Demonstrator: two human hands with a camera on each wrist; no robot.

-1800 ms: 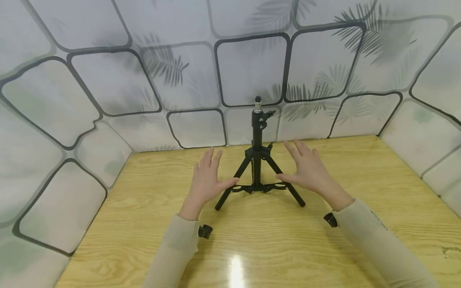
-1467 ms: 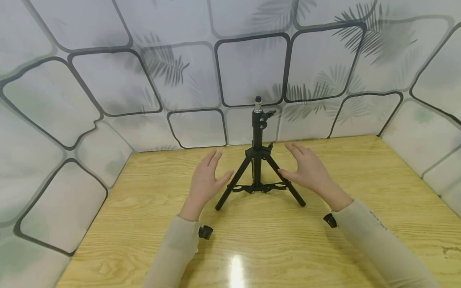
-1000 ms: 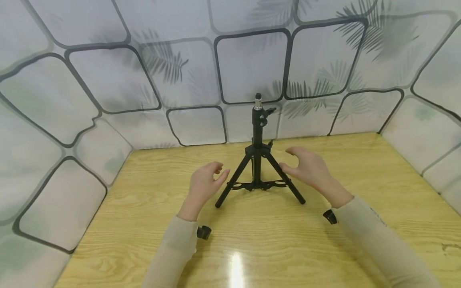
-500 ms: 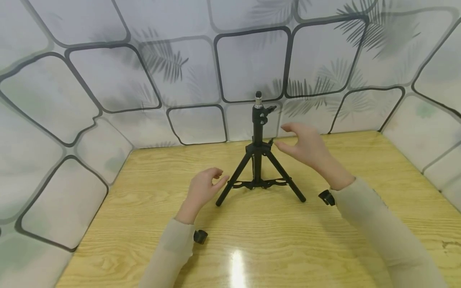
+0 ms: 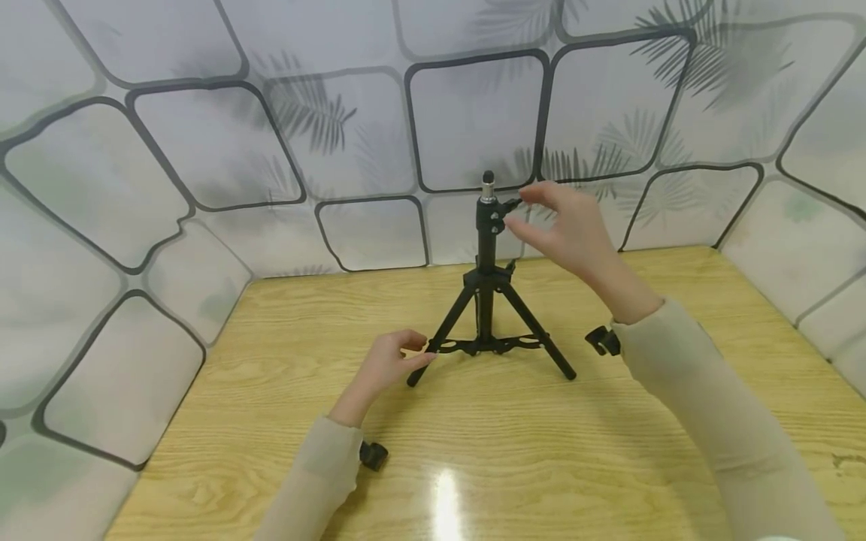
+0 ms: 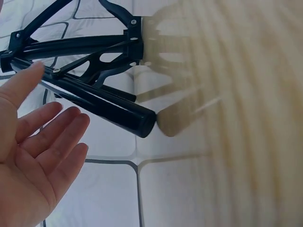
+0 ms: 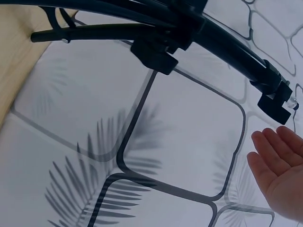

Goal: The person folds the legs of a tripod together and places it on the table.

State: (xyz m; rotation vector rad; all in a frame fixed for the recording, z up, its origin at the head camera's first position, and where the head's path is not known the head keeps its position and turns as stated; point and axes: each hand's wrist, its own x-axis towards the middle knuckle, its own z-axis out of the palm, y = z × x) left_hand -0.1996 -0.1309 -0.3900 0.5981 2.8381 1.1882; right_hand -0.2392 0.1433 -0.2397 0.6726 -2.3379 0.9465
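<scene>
A small black tripod light stand (image 5: 485,242) stands upright with its legs spread and a silver tip on top. My left hand (image 5: 389,362) is beside the left leg, thumb in front and fingers to the side. The left wrist view shows that leg (image 6: 106,105) next to loosely bent fingers (image 6: 59,163), not gripped; whether the thumb touches it I cannot tell. Raised by the top of the column, my right hand (image 5: 567,225) has thumb and fingers spread around the upper knob (image 5: 510,205). Straight fingers lie just below that knob (image 7: 274,109) in the right wrist view, apart from it.
The stand rests on a wood-grain table (image 5: 284,421) near its back edge. A pale cloth wall (image 5: 473,120) with dark outlines and leaf prints rises behind and at both sides. Black wrist cameras (image 5: 602,340) project from both sleeves. A second knob (image 7: 154,56) sits lower on the column.
My right hand has risen from beside the right leg to the upper knob. My left hand has dropped slightly, its fingers more bent, closer to the left leg. The stand stays put.
</scene>
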